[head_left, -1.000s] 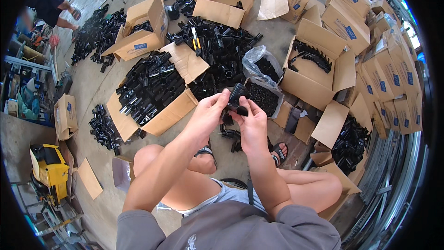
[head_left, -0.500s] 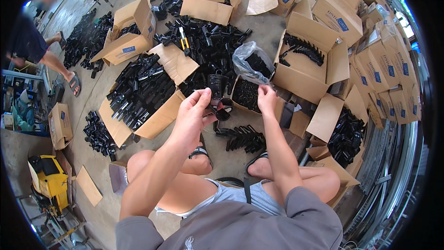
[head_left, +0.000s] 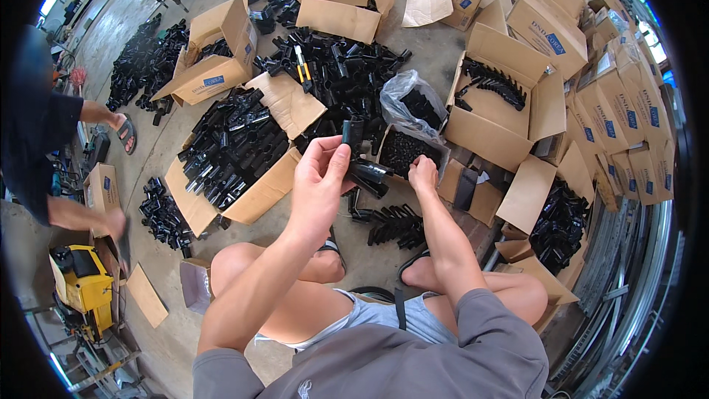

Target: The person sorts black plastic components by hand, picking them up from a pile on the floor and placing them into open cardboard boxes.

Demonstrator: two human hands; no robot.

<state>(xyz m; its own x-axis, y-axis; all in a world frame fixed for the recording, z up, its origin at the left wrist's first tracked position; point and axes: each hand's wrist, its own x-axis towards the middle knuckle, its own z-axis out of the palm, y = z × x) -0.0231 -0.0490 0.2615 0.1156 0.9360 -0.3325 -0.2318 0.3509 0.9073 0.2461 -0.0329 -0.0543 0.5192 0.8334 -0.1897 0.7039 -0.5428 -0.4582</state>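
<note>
My left hand grips a black pipe fitting, a glossy tubular piece with an upright section and a section pointing to the right. It is held over the floor between my knees. My right hand has its fingers pinched together at the near edge of a box of small black parts; whatever lies between the fingertips is hidden. Below the fitting, a row of similar black fittings rests on the floor. A clear plastic bag with black parts stands just behind the small-parts box.
An open carton of black fittings stands on the left, with a loose heap behind it. An open carton holds a row of fittings at right. Stacked cartons and metal profiles line the right side. A person walks at far left.
The fitting in my left hand has turned, its open end now pointing right. My right hand has shifted slightly down, its fingers still pinched. The person at left has stepped nearer.
</note>
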